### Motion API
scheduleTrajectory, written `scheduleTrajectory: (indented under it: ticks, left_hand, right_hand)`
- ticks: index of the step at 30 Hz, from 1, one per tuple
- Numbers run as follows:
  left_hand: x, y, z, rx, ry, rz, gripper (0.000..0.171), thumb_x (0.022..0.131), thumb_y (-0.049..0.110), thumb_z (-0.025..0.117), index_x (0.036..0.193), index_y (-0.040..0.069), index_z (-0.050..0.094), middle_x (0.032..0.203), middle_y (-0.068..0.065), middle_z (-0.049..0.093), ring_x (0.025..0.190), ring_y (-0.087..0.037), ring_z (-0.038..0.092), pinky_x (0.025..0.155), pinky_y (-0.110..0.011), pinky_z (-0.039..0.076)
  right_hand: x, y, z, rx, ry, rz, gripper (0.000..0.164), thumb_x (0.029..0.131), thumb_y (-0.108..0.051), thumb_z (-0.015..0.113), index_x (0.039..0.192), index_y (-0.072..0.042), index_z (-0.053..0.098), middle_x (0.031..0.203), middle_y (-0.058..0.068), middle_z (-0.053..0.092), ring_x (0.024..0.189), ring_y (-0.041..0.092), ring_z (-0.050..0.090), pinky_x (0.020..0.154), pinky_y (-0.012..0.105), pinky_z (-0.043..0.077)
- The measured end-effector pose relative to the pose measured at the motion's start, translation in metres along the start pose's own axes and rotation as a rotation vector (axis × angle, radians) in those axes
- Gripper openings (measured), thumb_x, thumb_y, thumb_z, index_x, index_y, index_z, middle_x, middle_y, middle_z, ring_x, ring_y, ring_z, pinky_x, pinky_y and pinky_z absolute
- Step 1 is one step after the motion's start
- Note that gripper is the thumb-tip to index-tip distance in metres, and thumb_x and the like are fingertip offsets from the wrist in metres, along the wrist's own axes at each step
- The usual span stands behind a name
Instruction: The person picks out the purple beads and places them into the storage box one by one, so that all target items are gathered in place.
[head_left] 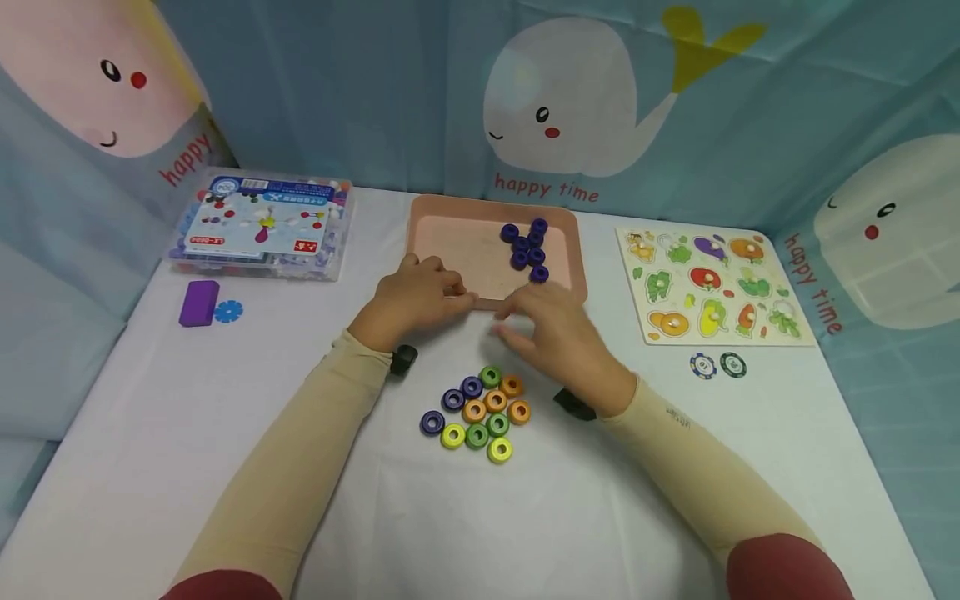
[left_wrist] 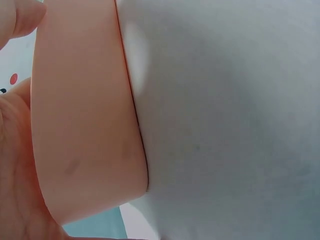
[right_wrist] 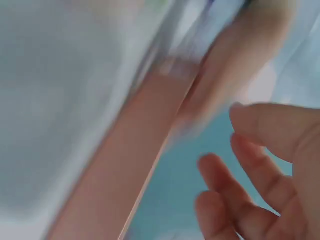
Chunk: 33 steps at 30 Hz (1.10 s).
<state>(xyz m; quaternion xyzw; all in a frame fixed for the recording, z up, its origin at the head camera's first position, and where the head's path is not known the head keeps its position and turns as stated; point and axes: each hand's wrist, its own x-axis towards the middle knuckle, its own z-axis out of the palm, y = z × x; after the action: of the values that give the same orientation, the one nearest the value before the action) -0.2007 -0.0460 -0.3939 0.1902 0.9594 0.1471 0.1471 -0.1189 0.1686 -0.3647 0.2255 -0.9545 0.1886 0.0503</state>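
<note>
My left hand point(head_left: 420, 296) holds the near-left edge of a shallow pink tray point(head_left: 457, 208), its fingers reaching over the rim. In the left wrist view the tray wall point(left_wrist: 85, 115) fills the left side, with the thumb point(left_wrist: 27, 17) at its rim. My right hand point(head_left: 558, 337) hovers by the tray's near-right edge; thumb and fingers are apart with nothing between them, as the right wrist view shows of the fingers point(right_wrist: 225, 185). Several dark blue ring beads point(head_left: 521, 243) lie in the tray's right half. Nearer me on the cloth are orange beads point(head_left: 496, 401), plus blue, green and yellow ones.
A clear plastic case point(head_left: 262, 221) with a printed label stands at the back left. Before it lie a purple block point(head_left: 199, 303) and a blue toothed disc point(head_left: 228, 312). On the right are a vegetable puzzle board point(head_left: 690, 300) and two chips point(head_left: 703, 365).
</note>
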Motion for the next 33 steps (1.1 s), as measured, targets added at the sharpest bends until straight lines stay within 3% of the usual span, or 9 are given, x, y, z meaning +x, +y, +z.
scheduleTrajectory:
  ticks: [3,7,13,21,26,30,33]
  left_hand:
    - [0.000,0.000,0.000,-0.004,0.001,0.000,0.045,0.091,0.063,0.048,0.115,0.032,0.071,0.119,-0.001,0.056,0.109,-0.027,0.041,0.078,-0.051,0.050]
    - [0.001,0.000,0.001,-0.009,0.002,0.005,0.046,0.092,0.065,0.047,0.115,0.033,0.070,0.122,0.001,0.055,0.111,-0.026,0.041,0.078,-0.050,0.050]
    - [0.000,-0.001,0.002,-0.011,-0.014,-0.003,0.047,0.093,0.066,0.045,0.117,0.033,0.069,0.125,0.001,0.055,0.115,-0.027,0.040,0.077,-0.050,0.049]
    - [-0.002,-0.002,0.000,-0.019,0.002,-0.008,0.045,0.092,0.065,0.047,0.115,0.033,0.069,0.120,0.002,0.055,0.112,-0.027,0.040,0.075,-0.049,0.048]
    - [0.000,-0.002,0.002,-0.016,-0.002,0.002,0.046,0.092,0.065,0.047,0.116,0.033,0.069,0.121,0.001,0.055,0.112,-0.026,0.040,0.077,-0.050,0.049]
    - [0.002,-0.003,0.003,-0.005,0.011,0.007,0.046,0.091,0.064,0.048,0.116,0.032,0.070,0.120,0.000,0.056,0.110,-0.026,0.041,0.079,-0.051,0.050]
    - [0.002,-0.003,0.004,-0.004,0.017,0.003,0.045,0.090,0.062,0.050,0.116,0.030,0.071,0.119,0.000,0.057,0.110,-0.027,0.041,0.079,-0.052,0.050]
  right_hand:
    - [-0.021,-0.038,0.005,0.037,-0.113,-0.186,0.009,0.088,-0.032,0.076,0.095,-0.027,0.071,0.102,-0.013,0.070,0.098,0.012,0.057,0.088,0.037,0.042]
    - [-0.038,-0.069,0.018,-0.010,-0.193,-0.316,0.011,0.086,-0.034,0.079,0.092,-0.031,0.071,0.101,-0.019,0.069,0.098,0.010,0.054,0.090,0.035,0.040]
    - [-0.046,-0.082,0.043,-0.176,-0.195,-0.358,0.011,0.087,-0.038,0.076,0.094,-0.031,0.071,0.101,-0.018,0.068,0.099,0.012,0.055,0.093,0.034,0.040]
    - [-0.045,-0.084,0.051,-0.198,-0.099,-0.376,0.004,0.088,-0.029,0.073,0.088,-0.030,0.069,0.090,-0.018,0.067,0.092,0.012,0.056,0.090,0.033,0.040]
    - [-0.033,-0.073,0.020,-0.079,-0.121,-0.305,0.009,0.085,-0.032,0.076,0.092,-0.028,0.071,0.092,-0.017,0.069,0.091,0.010,0.054,0.087,0.034,0.040]
    - [-0.006,-0.038,-0.016,-0.006,-0.065,-0.115,0.013,0.085,-0.033,0.078,0.094,-0.024,0.073,0.096,-0.011,0.072,0.091,0.014,0.054,0.084,0.038,0.039]
    - [0.016,0.000,-0.027,0.026,-0.014,0.073,0.014,0.085,-0.031,0.079,0.094,-0.020,0.075,0.098,-0.004,0.074,0.094,0.020,0.055,0.087,0.043,0.039]
